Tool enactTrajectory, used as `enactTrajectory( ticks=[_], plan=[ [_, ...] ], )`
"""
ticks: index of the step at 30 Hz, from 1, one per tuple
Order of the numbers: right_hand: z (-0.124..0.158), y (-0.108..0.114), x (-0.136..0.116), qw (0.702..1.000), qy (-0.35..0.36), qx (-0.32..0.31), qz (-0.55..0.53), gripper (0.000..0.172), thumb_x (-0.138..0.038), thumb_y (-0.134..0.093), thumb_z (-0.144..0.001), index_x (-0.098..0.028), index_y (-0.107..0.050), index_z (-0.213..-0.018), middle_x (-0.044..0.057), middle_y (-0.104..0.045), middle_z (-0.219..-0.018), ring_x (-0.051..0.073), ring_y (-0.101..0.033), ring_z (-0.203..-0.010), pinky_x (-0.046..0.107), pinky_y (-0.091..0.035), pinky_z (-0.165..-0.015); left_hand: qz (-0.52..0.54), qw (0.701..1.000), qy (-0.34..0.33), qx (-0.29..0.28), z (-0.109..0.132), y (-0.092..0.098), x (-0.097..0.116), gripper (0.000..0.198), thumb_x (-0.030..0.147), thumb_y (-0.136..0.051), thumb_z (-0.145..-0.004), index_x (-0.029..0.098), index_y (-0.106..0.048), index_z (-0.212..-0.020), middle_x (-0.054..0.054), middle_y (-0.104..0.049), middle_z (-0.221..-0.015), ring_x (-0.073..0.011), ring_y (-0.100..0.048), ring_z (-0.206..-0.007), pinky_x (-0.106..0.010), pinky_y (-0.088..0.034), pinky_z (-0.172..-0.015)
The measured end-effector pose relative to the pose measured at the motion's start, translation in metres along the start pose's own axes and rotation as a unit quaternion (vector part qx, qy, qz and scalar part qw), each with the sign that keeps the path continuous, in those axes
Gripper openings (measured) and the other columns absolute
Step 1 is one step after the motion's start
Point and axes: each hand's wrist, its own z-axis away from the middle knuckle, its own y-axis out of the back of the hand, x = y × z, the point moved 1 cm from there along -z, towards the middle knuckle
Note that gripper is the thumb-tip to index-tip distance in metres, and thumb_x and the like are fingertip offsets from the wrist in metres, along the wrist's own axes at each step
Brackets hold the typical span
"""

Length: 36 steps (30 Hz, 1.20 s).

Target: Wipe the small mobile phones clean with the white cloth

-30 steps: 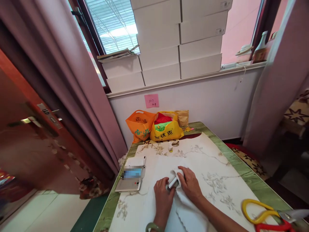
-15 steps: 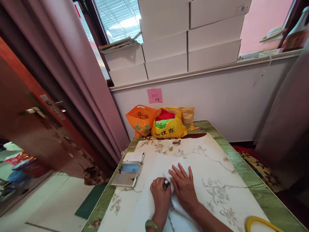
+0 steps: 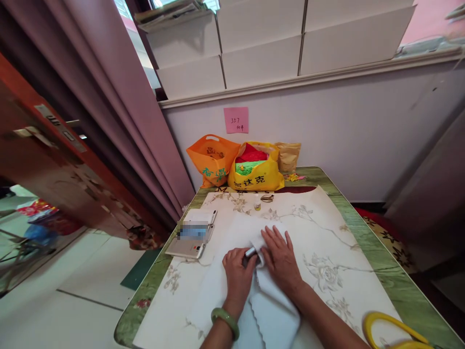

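My left hand (image 3: 237,275) is closed around a small silvery cylinder (image 3: 250,252) whose tip sticks out by the thumb. It wears a green bangle (image 3: 225,320) on the wrist. My right hand (image 3: 281,259) lies flat with fingers stretched out, pressing a white cloth (image 3: 271,310) against the cylinder. Both hands rest on a pale flowered sheet (image 3: 327,252) spread over the green table (image 3: 358,228).
Two phones (image 3: 191,237) lie left of my hands. A yellow bag (image 3: 256,177), an orange bag (image 3: 212,160) and a brown pouch (image 3: 288,156) stand at the far edge under a pink note (image 3: 236,119). Yellow scissor handles (image 3: 390,332) lie at the bottom right. Small bits (image 3: 262,201) lie mid-table.
My right hand went from gripping the cloth around the cylinder to lying flat on it. The camera tilted down and left, so the scissors slid mostly out of view.
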Motion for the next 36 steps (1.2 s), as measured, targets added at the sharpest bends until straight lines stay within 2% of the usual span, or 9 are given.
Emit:
enactTrajectory(
  ticks=[3,6,13,15,19,21,27,33,36],
  plan=[
    [0.004,-0.003,0.005,0.999,-0.042,0.025,0.015,0.052,-0.021,-0.039,-0.094,-0.016,-0.036,-0.145,0.012,-0.038,-0.15,0.027,-0.027,-0.142,0.057,-0.02,-0.114,-0.006,1.0,0.0,0.001,0.0,0.0,0.001,0.013,0.033,-0.062,-0.082,0.023,-0.067,-0.087,-0.002,-0.066,-0.085,-0.0216,-0.056,-0.087,-0.038,-0.036,-0.084],
    [0.005,-0.001,0.002,0.999,-0.026,0.02,0.004,0.047,-0.021,-0.04,-0.094,-0.022,-0.044,-0.141,0.008,-0.045,-0.146,0.027,-0.033,-0.139,0.058,-0.018,-0.114,-0.015,1.0,-0.006,0.007,0.0,-0.002,0.0,0.012,0.029,-0.063,-0.08,0.023,-0.067,-0.089,-0.002,-0.066,-0.084,-0.0214,-0.056,-0.086,-0.037,-0.036,-0.083],
    [-0.002,0.011,-0.021,0.981,0.16,-0.092,-0.067,0.049,-0.025,-0.043,-0.097,-0.028,-0.037,-0.145,0.002,-0.05,-0.142,0.02,-0.038,-0.137,0.048,-0.017,-0.118,-0.046,0.998,0.013,0.033,0.005,-0.011,-0.01,0.012,0.009,-0.057,-0.069,0.019,-0.063,-0.066,-0.005,-0.063,-0.077,-0.0244,-0.055,-0.09,-0.041,-0.037,-0.09],
    [-0.001,0.009,-0.017,0.985,0.133,-0.089,-0.058,0.049,-0.026,-0.041,-0.098,-0.027,-0.035,-0.146,0.002,-0.049,-0.143,0.02,-0.038,-0.137,0.049,-0.015,-0.118,-0.035,0.999,0.013,0.024,0.004,-0.009,-0.008,0.009,0.012,-0.059,-0.072,0.02,-0.064,-0.069,-0.004,-0.063,-0.076,-0.0236,-0.055,-0.087,-0.04,-0.037,-0.087],
    [0.003,0.001,0.0,0.998,-0.067,0.005,0.015,0.047,-0.025,-0.035,-0.099,-0.023,-0.037,-0.145,0.007,-0.048,-0.144,0.027,-0.035,-0.138,0.061,-0.012,-0.113,-0.002,1.0,0.001,-0.005,0.002,-0.002,0.0,0.013,0.025,-0.062,-0.078,0.024,-0.069,-0.09,-0.002,-0.066,-0.083,-0.0216,-0.056,-0.086,-0.039,-0.035,-0.085],
    [0.005,0.001,0.001,0.993,-0.11,0.031,0.037,0.048,-0.025,-0.035,-0.098,-0.019,-0.036,-0.146,0.01,-0.046,-0.145,0.03,-0.03,-0.14,0.063,-0.013,-0.112,-0.005,1.0,0.001,-0.007,0.001,-0.002,0.001,0.014,0.025,-0.063,-0.078,0.025,-0.069,-0.09,-0.002,-0.066,-0.083,-0.0217,-0.056,-0.086,-0.039,-0.035,-0.085],
    [0.001,0.009,-0.017,0.985,0.142,-0.094,-0.036,0.05,-0.021,-0.039,-0.095,-0.029,-0.038,-0.145,0.003,-0.05,-0.142,0.022,-0.036,-0.138,0.052,-0.012,-0.117,-0.054,0.998,0.011,0.018,0.003,-0.008,-0.007,0.009,0.012,-0.06,-0.068,0.02,-0.064,-0.069,-0.004,-0.061,-0.075,-0.0234,-0.054,-0.084,-0.039,-0.038,-0.083],
    [0.0,0.007,-0.007,0.996,-0.088,0.019,0.029,0.048,-0.028,-0.038,-0.097,-0.024,-0.039,-0.145,0.009,-0.044,-0.147,0.031,-0.03,-0.14,0.064,-0.011,-0.112,-0.015,1.0,-0.008,-0.015,0.001,-0.004,-0.002,0.017,0.022,-0.059,-0.077,0.025,-0.068,-0.092,-0.002,-0.066,-0.086,-0.0225,-0.055,-0.088,-0.04,-0.036,-0.086],
    [0.0,0.011,-0.013,0.999,0.036,-0.04,-0.004,0.05,-0.029,-0.042,-0.096,-0.027,-0.038,-0.145,0.006,-0.043,-0.147,0.028,-0.028,-0.141,0.057,-0.012,-0.115,-0.039,0.999,0.004,0.001,0.002,-0.006,-0.005,0.012,0.015,-0.058,-0.072,0.022,-0.066,-0.08,-0.003,-0.062,-0.08,-0.0229,-0.054,-0.085,-0.04,-0.037,-0.084]
  ],
)
